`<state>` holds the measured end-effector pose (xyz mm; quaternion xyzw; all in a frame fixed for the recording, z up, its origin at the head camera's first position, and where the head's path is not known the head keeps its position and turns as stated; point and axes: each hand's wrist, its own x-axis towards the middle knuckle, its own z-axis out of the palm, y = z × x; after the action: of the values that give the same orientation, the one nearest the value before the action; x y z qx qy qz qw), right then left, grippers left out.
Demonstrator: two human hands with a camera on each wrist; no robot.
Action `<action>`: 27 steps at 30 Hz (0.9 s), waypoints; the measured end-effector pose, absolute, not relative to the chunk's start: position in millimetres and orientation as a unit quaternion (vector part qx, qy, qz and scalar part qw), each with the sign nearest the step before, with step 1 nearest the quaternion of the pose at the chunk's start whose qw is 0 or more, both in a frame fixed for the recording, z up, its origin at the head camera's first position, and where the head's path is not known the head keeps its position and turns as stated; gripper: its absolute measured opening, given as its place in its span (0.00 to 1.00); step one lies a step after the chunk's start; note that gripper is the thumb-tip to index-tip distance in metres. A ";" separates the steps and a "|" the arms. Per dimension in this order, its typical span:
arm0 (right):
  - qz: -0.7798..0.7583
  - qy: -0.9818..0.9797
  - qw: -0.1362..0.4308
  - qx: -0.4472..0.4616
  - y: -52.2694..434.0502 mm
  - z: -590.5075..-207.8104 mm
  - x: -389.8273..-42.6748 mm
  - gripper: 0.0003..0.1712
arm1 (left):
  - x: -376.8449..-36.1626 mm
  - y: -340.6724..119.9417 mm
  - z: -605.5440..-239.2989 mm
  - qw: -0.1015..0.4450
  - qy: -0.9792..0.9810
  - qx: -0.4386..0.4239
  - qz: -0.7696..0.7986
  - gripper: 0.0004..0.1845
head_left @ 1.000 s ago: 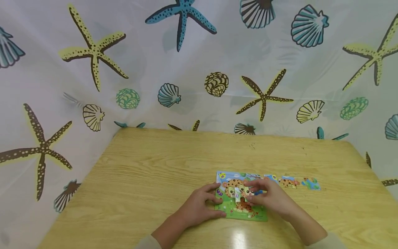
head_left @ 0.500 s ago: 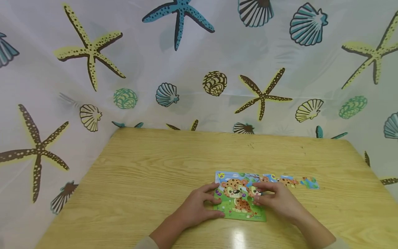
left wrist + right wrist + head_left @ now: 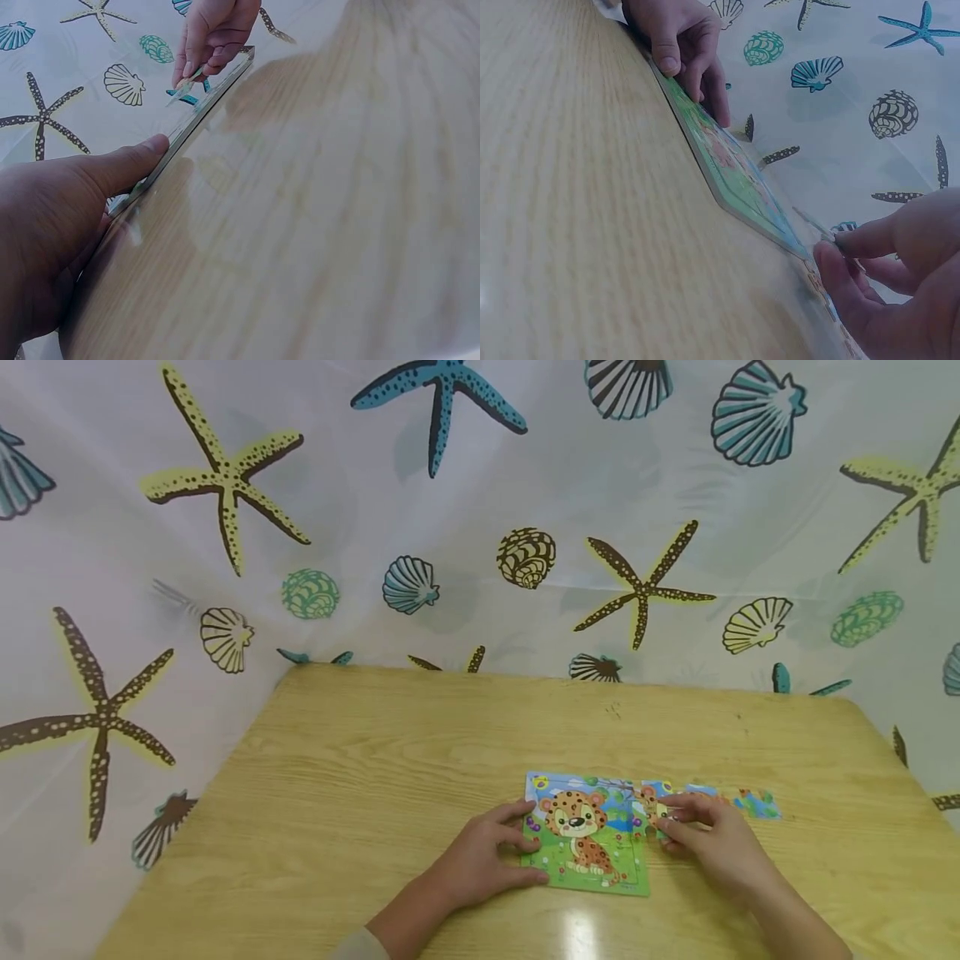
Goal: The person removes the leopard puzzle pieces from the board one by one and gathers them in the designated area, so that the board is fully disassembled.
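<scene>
A leopard puzzle board (image 3: 592, 860) lies flat on the wooden table (image 3: 390, 777). My left hand (image 3: 519, 847) grips the board's left edge, fingers on top and thumb at the near side; in the right wrist view the left hand (image 3: 681, 52) curls over the board (image 3: 739, 180). Just off the board's right edge, my right hand (image 3: 666, 820) pinches a puzzle piece (image 3: 654, 803) lying there. In the right wrist view the right hand (image 3: 832, 247) has this thin piece (image 3: 816, 222) between thumb and forefinger. The left wrist view shows my thumb along the board's edge (image 3: 196, 120).
Two more loose pieces (image 3: 756, 802) lie in a row to the right of my right hand. A shower curtain (image 3: 480, 527) printed with starfish and shells hangs round the table's back and sides. The table's left half and far part hold nothing.
My right hand has moved from over the middle of the board to a loose piece off its right edge, uncovering the leopard picture. The left hand has stayed on the board's left edge.
</scene>
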<state>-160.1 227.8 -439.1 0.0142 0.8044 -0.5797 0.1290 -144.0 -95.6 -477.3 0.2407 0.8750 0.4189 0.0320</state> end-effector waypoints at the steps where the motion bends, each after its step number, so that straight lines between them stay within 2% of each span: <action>1: -0.578 0.806 0.130 0.012 229.6 -438.4 -161.3 0.25 | -144.7 -96.0 -477.4 0.029 0.876 0.241 0.417 0.23; 7: -0.556 0.820 0.138 0.020 237.4 -436.7 -163.4 0.26 | -146.0 -97.4 -477.1 0.024 0.874 0.244 0.420 0.23; 11: -0.541 0.830 0.132 0.021 240.9 -439.6 -163.4 0.22 | -145.6 -95.9 -476.5 0.029 0.871 0.244 0.426 0.24; 17: -0.505 0.857 0.100 0.019 235.9 -443.3 -162.8 0.22 | -144.9 -95.0 -476.5 0.038 0.868 0.242 0.432 0.23; 27: -0.354 0.935 0.026 0.018 231.0 -442.6 -161.3 0.22 | -147.4 -95.2 -474.3 0.041 0.869 0.242 0.429 0.24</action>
<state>-161.3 231.0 -442.6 0.0178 0.9347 -0.3541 0.0256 -147.4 -95.2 -474.3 0.2420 0.8692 0.4293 0.0405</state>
